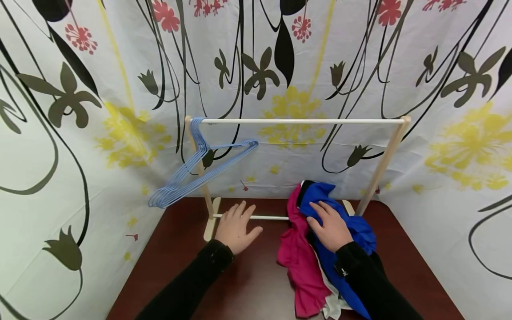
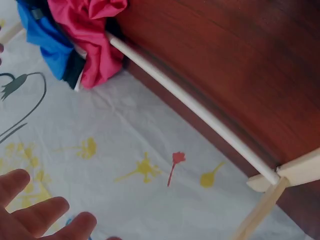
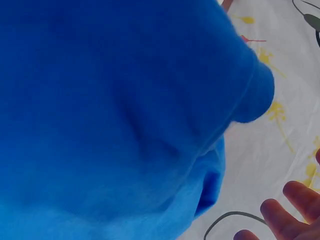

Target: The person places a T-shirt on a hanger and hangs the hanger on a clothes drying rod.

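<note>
My left hand is held out with fingers spread, over the left end of the rack's lower bar, holding nothing. On the right, my right hand is stretched out with straight fingers over a blue garment. That garment lies in a heap with a pink garment and some white and black cloth, across the rack's lower bar. Several blue hangers hang bunched at the left end of the upper bar. In the right wrist view the blue cloth fills most of the picture, with the right fingertips beside it.
A small wooden clothes rack with white bars stands at the back of the dark brown table. A white curtain printed with flowers hangs behind and on both sides.
</note>
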A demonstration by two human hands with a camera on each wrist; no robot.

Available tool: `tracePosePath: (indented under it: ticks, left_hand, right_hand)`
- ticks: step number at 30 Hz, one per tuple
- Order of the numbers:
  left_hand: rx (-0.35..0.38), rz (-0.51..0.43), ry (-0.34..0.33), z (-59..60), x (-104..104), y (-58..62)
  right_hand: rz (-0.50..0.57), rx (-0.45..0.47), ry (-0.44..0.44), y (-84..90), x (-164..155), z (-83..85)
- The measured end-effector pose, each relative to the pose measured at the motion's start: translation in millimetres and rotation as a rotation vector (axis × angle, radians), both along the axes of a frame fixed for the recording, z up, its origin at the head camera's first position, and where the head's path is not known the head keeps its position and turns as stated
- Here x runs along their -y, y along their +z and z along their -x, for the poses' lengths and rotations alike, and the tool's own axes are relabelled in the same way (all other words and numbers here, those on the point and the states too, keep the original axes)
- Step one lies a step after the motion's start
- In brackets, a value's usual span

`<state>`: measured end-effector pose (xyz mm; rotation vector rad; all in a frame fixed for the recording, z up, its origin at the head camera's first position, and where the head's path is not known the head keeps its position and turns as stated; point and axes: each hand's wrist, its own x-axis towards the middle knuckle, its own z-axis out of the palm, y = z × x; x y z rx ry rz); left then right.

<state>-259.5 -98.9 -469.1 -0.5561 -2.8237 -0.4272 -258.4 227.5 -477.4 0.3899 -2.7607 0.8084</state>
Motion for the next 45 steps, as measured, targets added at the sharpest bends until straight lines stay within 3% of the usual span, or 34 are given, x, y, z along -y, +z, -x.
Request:
tracePosePath:
  ticks: [4,10,18,21,24,28,36,40,45]
  left_hand:
    - [-0.035,0.009,-0.021,-2.2,3.4,7.9]
    - [-0.116,0.028,-0.043,4.1,19.6,21.3]
    - [-0.181,-0.014,0.030,14.8,52.0,52.6]
    - [-0.280,-0.036,0.075,22.9,68.2,66.8]
    - [-0.436,-0.046,0.123,35.4,88.3,78.0]
    - [-0.596,-0.034,0.201,53.4,114.9,85.3]
    - [-0.613,0.014,0.297,70.6,133.0,83.2]
    - [-0.652,0.025,0.296,70.3,131.3,84.9]
    - [-0.588,-0.030,0.269,62.5,125.8,88.5]
  right_hand:
    - [0.010,0.018,-0.009,0.3,-5.5,-4.8]
    - [0.004,0.026,-0.020,-0.5,-10.1,-11.8]
    - [-0.011,0.028,-0.052,-4.0,-10.9,-11.8]
    - [-0.015,0.038,-0.047,-5.3,-8.5,-10.3]
    - [-0.025,0.048,-0.035,-7.1,-5.2,-9.4]
    - [-0.027,0.041,-0.028,-9.9,-2.8,-8.1]
    - [-0.029,0.029,-0.023,-8.2,0.2,-7.7]
    - [-0.013,0.029,-0.023,-8.8,1.2,-7.8]
    - [0.012,0.047,-0.028,-12.3,-2.5,-9.7]
